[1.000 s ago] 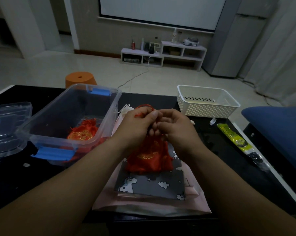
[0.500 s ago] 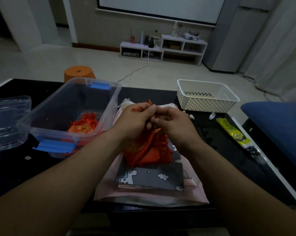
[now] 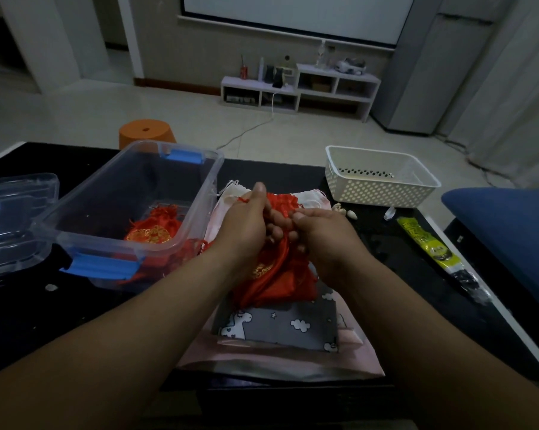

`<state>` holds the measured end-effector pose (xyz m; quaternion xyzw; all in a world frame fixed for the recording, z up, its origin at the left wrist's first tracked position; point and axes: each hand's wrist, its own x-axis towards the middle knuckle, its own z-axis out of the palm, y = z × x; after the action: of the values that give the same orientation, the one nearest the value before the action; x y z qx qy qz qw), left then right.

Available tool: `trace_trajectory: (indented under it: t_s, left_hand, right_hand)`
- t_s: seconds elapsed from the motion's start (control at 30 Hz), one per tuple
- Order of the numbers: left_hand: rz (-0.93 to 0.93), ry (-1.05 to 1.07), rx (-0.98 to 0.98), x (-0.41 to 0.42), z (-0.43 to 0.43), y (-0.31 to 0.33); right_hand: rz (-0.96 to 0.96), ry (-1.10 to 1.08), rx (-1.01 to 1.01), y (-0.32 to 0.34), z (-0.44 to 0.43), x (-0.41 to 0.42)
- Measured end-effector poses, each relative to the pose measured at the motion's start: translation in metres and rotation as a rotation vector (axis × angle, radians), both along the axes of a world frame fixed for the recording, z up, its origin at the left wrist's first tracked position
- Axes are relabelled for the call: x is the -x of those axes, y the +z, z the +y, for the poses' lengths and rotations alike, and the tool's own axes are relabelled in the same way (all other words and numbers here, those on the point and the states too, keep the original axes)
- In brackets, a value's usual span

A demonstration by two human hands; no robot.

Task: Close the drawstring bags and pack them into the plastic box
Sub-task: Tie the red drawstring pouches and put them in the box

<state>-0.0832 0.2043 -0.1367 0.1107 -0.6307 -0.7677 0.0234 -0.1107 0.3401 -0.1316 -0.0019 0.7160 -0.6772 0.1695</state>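
Cinching of a red drawstring bag [image 3: 274,277] is judged to be the step in hand. The bag is held above the middle of the surface [image 3: 395,274]. Its gathered mouth is at the far end and its body trails toward the near edge, so the long axis runs away from the person. The neck is gripped by both hands. The left hand [image 3: 246,221] is curled round it with a red cord [image 3: 242,200] pinched at the thumb, and the fingers of the right hand [image 3: 324,234] are closed on the fabric just beside it.

The plastic box [image 3: 106,187] stands open toward the left edge, just beside the left hand, and a second red bag [image 3: 152,231] is already laid in it. The coming transfer is therefore judged to run leftward over the box's near wall, with the left hand the nearer one.

Under the held bag, a grey patterned bag [image 3: 277,327] is stacked on a pink bag [image 3: 293,366], and pale cloth [image 3: 234,193] shows beyond the hands. The clear lid [image 3: 16,212] is set at the left edge. A white basket [image 3: 383,181] is placed at the far right corner, and a yellow-green packet [image 3: 423,240] lies along the right edge.

Beyond the surface, an orange stool [image 3: 147,131], a low white shelf unit [image 3: 299,88] and a projection screen [image 3: 293,17] can be seen in a dim room.
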Motion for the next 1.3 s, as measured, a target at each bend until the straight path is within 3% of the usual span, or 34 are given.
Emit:
trace_trajectory:
  t_s: [0.07,0.23,0.3,0.53,0.8,0.97,1.13,1.3]
  left_hand:
    - [0.045,-0.074,0.114,0.000,-0.005,0.007]
    - [0.322,-0.147,0.856,0.009,-0.014,0.035]
    - [0.377,-0.197,0.988,0.013,-0.013,0.043]
    - [0.270,-0.373,0.956,0.026,-0.005,0.048]
    - [0.162,-0.289,0.921,0.017,-0.019,0.040]
    - [0.303,-0.305,1.102,-0.003,-0.026,0.013]
    - [0.347,-0.184,1.100,-0.006,-0.025,0.004]
    - [0.205,-0.252,0.937,-0.008,-0.023,0.010]
  right_hand:
    - [-0.010,0.010,0.024,0.002,0.000,0.000]
    - [0.045,0.084,-0.069,0.013,0.003,-0.005]
    - [0.107,0.150,-0.151,0.016,0.007,-0.005]
    - [0.207,0.292,-0.233,0.013,0.015,-0.003]
    - [0.083,0.227,-0.043,0.013,0.024,0.007]
    - [-0.015,0.200,-0.008,0.009,0.027,0.010]
    - [0.083,0.182,-0.082,0.008,0.024,0.005]
    - [0.308,0.162,-0.212,0.006,0.023,0.004]
